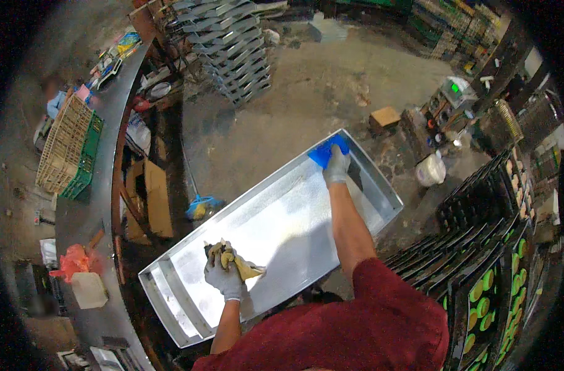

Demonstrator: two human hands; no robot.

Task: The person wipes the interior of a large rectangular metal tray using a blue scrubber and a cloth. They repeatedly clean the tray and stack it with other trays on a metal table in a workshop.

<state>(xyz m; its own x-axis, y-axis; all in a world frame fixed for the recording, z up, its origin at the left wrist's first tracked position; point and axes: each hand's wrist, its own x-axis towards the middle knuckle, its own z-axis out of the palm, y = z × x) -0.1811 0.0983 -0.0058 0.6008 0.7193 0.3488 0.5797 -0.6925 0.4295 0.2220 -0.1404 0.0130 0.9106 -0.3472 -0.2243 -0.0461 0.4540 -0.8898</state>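
A long, shallow silver metal tray (300, 222) with raised sides lies slantwise in front of me, a crossbar near its left end. Low over its left half, my left hand (225, 279), in a pale glove, is closed on a crumpled yellowish cloth (249, 269). My right arm reaches to the tray's far right corner. There my right hand (338, 166), also gloved, grips a flat blue piece (321, 153) against the inside; whether it is a scraper or a cloth I cannot tell. The fingertips of both hands are partly hidden.
A dark workbench (111, 204) runs along the left, bearing a beige crate (65, 145) and a red plastic bag (76, 260). Zigzag-stacked metal parts (229, 52) stand beyond. At right are a white bucket (430, 170), a cardboard box (384, 117) and black racks with green round pieces (483, 306).
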